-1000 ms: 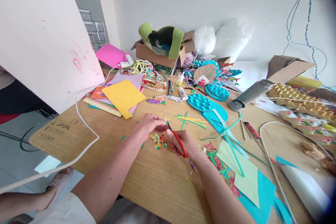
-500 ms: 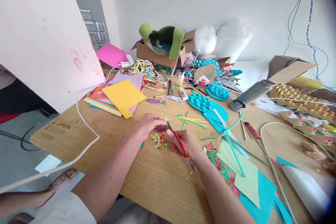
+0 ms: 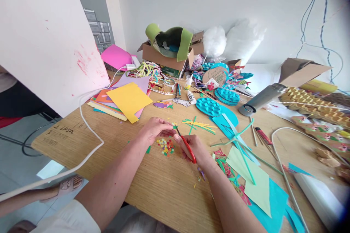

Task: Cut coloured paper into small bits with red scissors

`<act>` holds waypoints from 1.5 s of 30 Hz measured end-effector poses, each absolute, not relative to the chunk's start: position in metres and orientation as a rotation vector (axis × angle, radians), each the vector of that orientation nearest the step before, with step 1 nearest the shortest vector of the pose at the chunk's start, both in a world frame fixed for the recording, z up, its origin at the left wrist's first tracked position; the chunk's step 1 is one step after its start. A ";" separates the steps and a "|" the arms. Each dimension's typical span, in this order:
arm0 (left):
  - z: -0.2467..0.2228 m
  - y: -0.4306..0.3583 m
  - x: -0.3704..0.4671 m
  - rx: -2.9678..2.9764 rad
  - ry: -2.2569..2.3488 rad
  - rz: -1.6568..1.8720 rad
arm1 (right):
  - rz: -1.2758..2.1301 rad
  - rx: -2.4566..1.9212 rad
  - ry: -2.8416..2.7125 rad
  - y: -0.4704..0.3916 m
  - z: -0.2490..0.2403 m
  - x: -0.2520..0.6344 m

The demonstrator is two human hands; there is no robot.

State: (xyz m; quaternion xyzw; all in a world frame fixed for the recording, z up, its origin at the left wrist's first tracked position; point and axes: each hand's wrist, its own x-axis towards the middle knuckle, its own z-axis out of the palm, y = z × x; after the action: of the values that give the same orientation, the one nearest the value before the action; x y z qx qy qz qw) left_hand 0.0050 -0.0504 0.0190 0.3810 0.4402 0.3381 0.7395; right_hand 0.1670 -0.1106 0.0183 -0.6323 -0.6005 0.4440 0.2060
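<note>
My right hand (image 3: 191,147) grips red-handled scissors (image 3: 188,149), their dark blades pointing up and left towards my other fingertips. A small green paper piece (image 3: 174,126) is pinched in my left hand (image 3: 160,130), beside the blade tips. Below the hands lies a heap of small red, yellow, green and white paper bits (image 3: 166,147). Just behind them, green and yellow paper strips (image 3: 199,125) cross each other on the table. Purple and yellow scraps (image 3: 201,173) lie under my right wrist.
Coloured paper sheets (image 3: 129,100) are stacked at the left, near a white cable (image 3: 102,141). Glue bottles (image 3: 191,97) stand and lean behind. On the right are a grey flask (image 3: 262,98), blue sheets (image 3: 276,198) and many paper scraps (image 3: 228,169). Another person's foot (image 3: 71,184) shows lower left.
My hands stay almost in place; the scissors' blades sit slightly apart from my left fingertips. The other person's foot at the lower left has shifted a little to the right.
</note>
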 end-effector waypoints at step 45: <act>0.012 -0.058 0.022 0.576 0.946 0.844 | 1.172 -1.677 -1.646 -0.111 0.013 0.165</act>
State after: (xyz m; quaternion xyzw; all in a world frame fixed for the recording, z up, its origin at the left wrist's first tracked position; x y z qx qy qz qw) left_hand 0.0215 -0.0582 0.0120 0.2655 0.4357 0.3887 0.7672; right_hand 0.1653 -0.1111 0.0132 -0.6175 -0.6061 0.4315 0.2553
